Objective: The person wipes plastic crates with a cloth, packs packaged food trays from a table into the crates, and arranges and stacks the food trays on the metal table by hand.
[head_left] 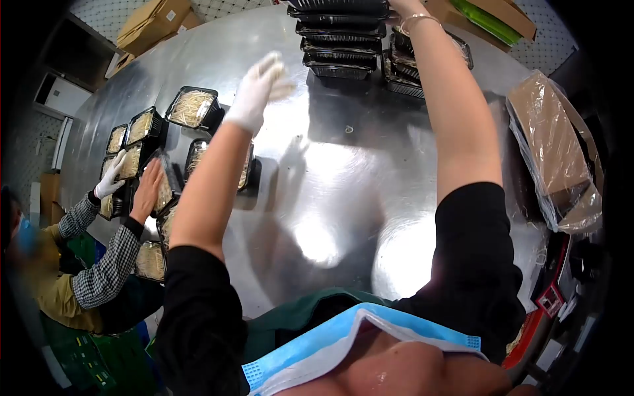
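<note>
My left hand (259, 92), in a white glove, is raised over the metal table with fingers spread and nothing in it. Nearest to it is a black tray (193, 107) filled with pale thin strands that look like bean sprouts. At the top edge, my right hand (406, 8) is beside a tall stack of black plastic trays (340, 49); its fingers are cut off by the frame, so I cannot see what they hold. Below my right forearm stand more stacked black trays (404, 69), partly hidden by the arm.
On the left, a co-worker's gloved hand (110, 175) and bare hand (146, 191) touch several filled trays (140, 127). A plastic-wrapped cardboard box (555, 145) is at the right edge of the metal table (343, 191). Cardboard boxes (153, 26) stand beyond the far side.
</note>
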Demonstrator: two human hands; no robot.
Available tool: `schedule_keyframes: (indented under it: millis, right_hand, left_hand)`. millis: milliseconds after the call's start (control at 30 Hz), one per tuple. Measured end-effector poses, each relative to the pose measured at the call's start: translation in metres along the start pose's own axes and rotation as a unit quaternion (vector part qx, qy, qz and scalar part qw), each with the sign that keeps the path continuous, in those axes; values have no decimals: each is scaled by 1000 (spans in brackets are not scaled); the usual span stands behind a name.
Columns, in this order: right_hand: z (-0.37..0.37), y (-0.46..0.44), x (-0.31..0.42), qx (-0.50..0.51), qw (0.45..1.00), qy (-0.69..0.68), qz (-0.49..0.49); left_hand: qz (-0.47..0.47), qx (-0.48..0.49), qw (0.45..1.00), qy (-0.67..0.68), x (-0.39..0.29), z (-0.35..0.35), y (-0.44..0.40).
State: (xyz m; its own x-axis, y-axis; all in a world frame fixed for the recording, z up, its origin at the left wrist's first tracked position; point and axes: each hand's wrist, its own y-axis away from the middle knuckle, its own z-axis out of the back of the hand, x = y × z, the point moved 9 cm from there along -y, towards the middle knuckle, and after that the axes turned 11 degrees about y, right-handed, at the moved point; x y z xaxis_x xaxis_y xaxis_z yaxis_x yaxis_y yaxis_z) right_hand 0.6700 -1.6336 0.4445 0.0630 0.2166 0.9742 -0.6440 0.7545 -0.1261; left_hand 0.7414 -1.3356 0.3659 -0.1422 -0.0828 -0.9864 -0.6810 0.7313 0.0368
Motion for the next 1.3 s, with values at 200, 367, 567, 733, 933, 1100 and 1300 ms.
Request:
schedule_keyframes:
  millis: [200,367,567,733,933,1100,1300]
  right_hand:
    - [-2,40,-19,3,998,-2,55]
    - [12,103,-5,-11,990,-38,136]
    - [27,186,-44,-74,980,-176,55]
    - [23,263,-61,-57,940,-334,-39]
    - [-50,287,-156,80,981,129,-121]
    - [-35,193,-60,-80,902,403,135]
    - [-91,58,-22,-82,692,614,371]
  left_hand:
    - [43,-162,933,318,6,-21,-142]
    - [-20,-83,900,427,7,-29,-139]
    - [-142,-49,946,287,-17,-33,18]
    - [-22,-257,945,202,54,37,176]
    - [92,-316,931,161,126,72,324]
    - [146,-280,930,186,129,91,357]
    - [-115,-218,864,-439,15,57,329]
